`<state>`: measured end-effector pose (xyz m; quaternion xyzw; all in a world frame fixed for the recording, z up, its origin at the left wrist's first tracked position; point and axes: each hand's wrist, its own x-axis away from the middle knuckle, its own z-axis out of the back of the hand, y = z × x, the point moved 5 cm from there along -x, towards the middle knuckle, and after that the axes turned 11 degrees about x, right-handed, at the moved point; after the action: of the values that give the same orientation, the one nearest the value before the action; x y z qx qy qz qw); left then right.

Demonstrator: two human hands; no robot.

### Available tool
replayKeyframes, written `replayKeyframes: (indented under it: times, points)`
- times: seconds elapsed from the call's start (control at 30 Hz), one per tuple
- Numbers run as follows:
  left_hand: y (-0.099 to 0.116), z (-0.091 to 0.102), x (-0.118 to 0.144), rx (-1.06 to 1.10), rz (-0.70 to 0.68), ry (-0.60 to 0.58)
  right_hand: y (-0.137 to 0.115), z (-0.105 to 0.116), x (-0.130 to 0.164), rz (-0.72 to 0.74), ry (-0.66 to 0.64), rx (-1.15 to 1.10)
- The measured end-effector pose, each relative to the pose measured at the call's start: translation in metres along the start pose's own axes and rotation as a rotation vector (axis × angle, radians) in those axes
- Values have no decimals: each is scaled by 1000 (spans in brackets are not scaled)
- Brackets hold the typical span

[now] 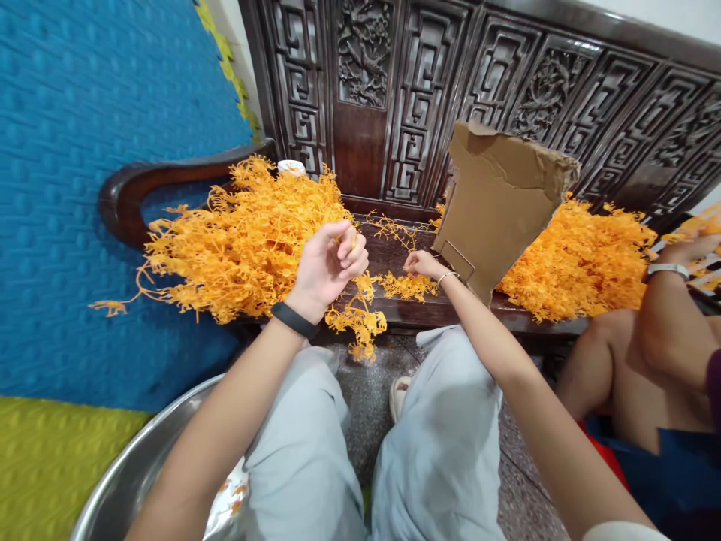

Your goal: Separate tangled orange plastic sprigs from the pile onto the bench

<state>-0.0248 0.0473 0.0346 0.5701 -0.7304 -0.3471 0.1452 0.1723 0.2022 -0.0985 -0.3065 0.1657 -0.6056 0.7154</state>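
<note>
My left hand (336, 259) is raised over the front of the dark wooden bench, its fingers curled closed. A speck of orange shows between them, seemingly a small piece of orange plastic sprig. Below it, a branching orange sprig (363, 323) droops over the bench edge. My right hand (423, 264) is pinched closed just above the seat, beside a small cluster of orange sprigs (408, 286); what its fingertips hold is too small to make out. A big heap of orange sprigs (253, 240) lies to the left of my hands.
A torn cardboard sheet (501, 203) stands upright on the bench right of my hands. Behind it lies another orange heap (586, 259), with another person's arm (673, 300) at far right. A metal basin (152, 421) sits by my left leg. A carved backrest (360, 150) rises behind.
</note>
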Motion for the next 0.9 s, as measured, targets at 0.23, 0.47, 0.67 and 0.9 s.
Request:
replayKeyframes:
  times: [0.23, 0.47, 0.67, 0.9]
  points:
    - [-2, 0, -1, -60, -12, -28, 2, -14, -1, -13, -93, 111]
    - [-1, 2, -6, -45, -50, 23, -20, -13, 6, 61, -85, 19]
    - [-1, 7, -9, -81, -52, 95, -71, 6, 31, 225, -31, -152]
    - [-1, 2, -7, -75, -106, 62, -126, 11, 85, 572, -315, -537]
